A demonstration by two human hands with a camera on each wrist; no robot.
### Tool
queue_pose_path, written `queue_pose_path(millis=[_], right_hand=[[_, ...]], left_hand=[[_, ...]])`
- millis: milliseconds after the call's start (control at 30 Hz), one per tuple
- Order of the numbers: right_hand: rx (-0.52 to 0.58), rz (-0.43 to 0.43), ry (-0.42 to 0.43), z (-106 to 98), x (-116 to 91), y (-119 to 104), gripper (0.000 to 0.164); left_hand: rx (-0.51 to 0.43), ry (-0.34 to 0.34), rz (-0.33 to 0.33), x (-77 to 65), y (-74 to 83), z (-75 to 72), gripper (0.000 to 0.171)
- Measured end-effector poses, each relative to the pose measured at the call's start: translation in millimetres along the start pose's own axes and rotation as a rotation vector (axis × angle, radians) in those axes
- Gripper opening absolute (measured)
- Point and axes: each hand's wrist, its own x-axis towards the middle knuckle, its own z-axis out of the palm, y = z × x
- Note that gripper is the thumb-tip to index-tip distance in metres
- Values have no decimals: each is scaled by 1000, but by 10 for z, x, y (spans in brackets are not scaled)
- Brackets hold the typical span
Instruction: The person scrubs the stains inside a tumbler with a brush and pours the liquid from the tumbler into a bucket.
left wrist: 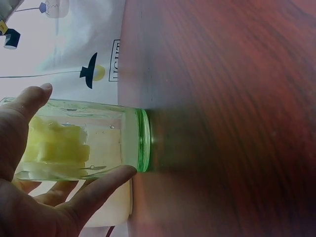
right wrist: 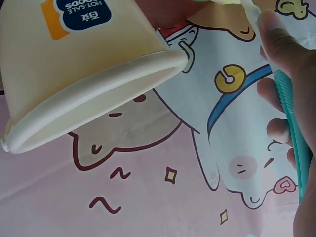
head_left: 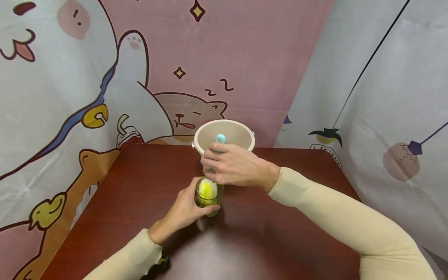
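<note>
A green-tinted clear glass (head_left: 211,212) stands out over the table in front of me. My left hand (head_left: 185,206) grips its side, thumb and fingers spread around the wall. Inside sits the yellow-and-white sponge head (left wrist: 54,143) of a cup brush. The brush's teal handle (right wrist: 292,123) runs up through my right hand (head_left: 238,165), whose fingers curl round it above the glass mouth. The handle's ring end (head_left: 220,138) pokes out beyond the right hand. In the head view that hand covers most of the handle.
Just behind my hands, a cream bucket (head_left: 200,142) stands near the table's back edge; the right hand overlaps its front rim in the head view. The dark red-brown table (head_left: 280,233) meets cartoon-printed cloth (head_left: 262,58) at back and sides. A small dark object (head_left: 162,262) shows beside my left cuff.
</note>
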Motion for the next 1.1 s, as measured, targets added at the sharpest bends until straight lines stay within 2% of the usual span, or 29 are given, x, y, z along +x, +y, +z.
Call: queue_pose_path(millis=[600, 967, 1100], right_hand=[[-5, 20, -20, 68, -79, 90, 3], [4, 23, -60, 58, -185, 70, 10], [11, 26, -59, 47, -209, 61, 21]], left_hand=[[9, -4, 2, -5, 28, -17, 92], [9, -18, -3, -5, 30, -2, 91], [-5, -19, -20, -7, 30, -4, 91]])
